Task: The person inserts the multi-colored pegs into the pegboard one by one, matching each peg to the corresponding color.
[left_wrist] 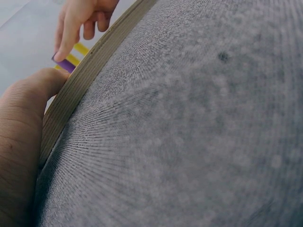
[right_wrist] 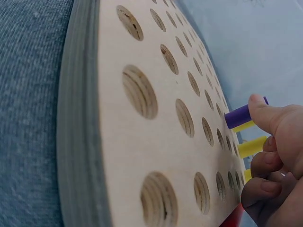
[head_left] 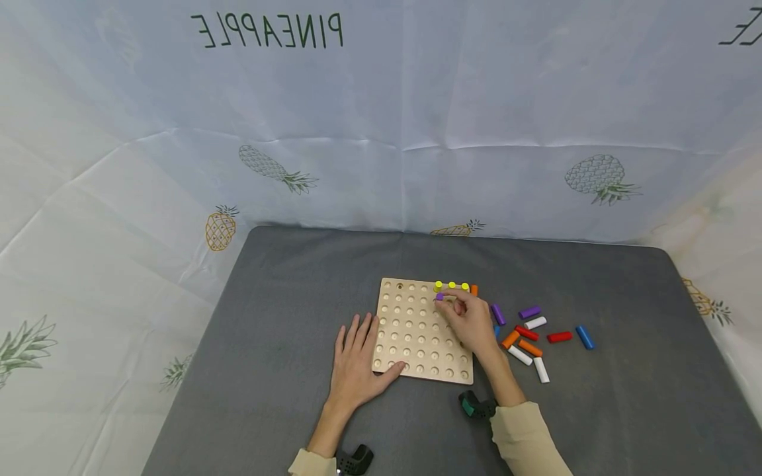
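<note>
A square wooden pegboard (head_left: 426,367) with rows of round holes lies on the grey table. My right hand (head_left: 470,324) pinches a purple peg (head_left: 439,297) near the far edge of the board. In the right wrist view the purple peg (right_wrist: 238,116) stands out from the board, its lower end at a hole; how deep it sits I cannot tell. Yellow pegs (head_left: 452,285) stand in a line along the far row, just behind it. My left hand (head_left: 355,367) lies with straight fingers beside the board's left edge, its thumb over the near edge.
Right of the board lie loose pegs: purple (head_left: 529,312), white (head_left: 541,370), red (head_left: 559,337), orange (head_left: 530,348) and blue (head_left: 585,338). Another orange peg (head_left: 474,289) is by the board's far right corner. A pineapple-print cloth (head_left: 405,185) hangs behind the table.
</note>
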`<action>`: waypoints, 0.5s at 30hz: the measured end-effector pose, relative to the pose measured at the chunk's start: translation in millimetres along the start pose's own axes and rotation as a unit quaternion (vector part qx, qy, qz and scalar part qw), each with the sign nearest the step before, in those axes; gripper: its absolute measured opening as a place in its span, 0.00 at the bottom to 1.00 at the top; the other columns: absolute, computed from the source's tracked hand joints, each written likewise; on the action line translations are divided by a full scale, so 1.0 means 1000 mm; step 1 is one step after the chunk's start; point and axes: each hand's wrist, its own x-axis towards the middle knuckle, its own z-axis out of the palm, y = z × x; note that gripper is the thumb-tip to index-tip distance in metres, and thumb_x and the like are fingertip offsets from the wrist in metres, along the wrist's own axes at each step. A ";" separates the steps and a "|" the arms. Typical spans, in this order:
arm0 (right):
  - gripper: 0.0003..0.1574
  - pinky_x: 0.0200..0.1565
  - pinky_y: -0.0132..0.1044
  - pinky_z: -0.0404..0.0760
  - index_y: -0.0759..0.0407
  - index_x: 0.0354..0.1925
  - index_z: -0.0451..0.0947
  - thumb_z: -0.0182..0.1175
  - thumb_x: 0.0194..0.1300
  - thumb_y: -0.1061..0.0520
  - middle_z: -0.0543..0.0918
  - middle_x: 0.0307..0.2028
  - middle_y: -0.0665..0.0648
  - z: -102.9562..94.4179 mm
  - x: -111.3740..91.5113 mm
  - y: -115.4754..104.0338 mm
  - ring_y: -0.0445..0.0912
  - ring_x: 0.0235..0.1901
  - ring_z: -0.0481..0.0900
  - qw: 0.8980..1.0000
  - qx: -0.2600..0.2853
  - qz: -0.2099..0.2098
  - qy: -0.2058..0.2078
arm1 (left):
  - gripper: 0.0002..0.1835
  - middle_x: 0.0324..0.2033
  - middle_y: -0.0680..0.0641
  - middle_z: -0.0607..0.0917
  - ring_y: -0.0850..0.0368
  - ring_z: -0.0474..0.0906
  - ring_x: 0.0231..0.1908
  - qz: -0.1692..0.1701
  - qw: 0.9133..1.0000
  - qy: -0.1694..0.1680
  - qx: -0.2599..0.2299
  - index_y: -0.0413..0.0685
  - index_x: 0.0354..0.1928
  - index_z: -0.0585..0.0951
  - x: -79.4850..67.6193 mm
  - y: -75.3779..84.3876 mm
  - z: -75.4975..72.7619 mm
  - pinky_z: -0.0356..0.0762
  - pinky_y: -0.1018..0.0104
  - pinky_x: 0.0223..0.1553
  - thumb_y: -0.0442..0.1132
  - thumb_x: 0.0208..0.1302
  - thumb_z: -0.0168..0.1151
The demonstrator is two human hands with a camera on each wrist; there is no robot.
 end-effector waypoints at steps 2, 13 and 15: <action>0.14 0.21 0.28 0.57 0.55 0.49 0.87 0.70 0.66 0.54 0.65 0.20 0.51 0.000 0.001 0.001 0.37 0.17 0.58 1.000 0.000 0.000 -0.002 | 0.56 0.76 0.43 0.68 0.41 0.60 0.78 0.000 1.000 0.000 -0.001 0.47 0.78 0.63 0.000 0.000 0.000 0.52 0.39 0.78 0.73 0.55 0.64; 0.16 0.21 0.28 0.59 0.58 0.50 0.87 0.71 0.65 0.55 0.66 0.20 0.53 0.001 0.003 0.001 0.35 0.16 0.58 1.000 0.002 0.006 -0.013 | 0.56 0.76 0.42 0.69 0.40 0.60 0.78 -0.001 1.000 0.000 -0.005 0.47 0.78 0.63 0.000 0.000 0.000 0.52 0.39 0.78 0.72 0.55 0.65; 0.15 0.21 0.28 0.59 0.57 0.50 0.87 0.71 0.65 0.55 0.66 0.20 0.53 0.001 0.003 0.001 0.35 0.16 0.59 1.000 0.000 0.010 -0.018 | 0.56 0.76 0.42 0.69 0.40 0.60 0.78 0.000 1.000 0.002 -0.006 0.47 0.78 0.63 0.000 0.000 0.000 0.52 0.39 0.78 0.72 0.55 0.65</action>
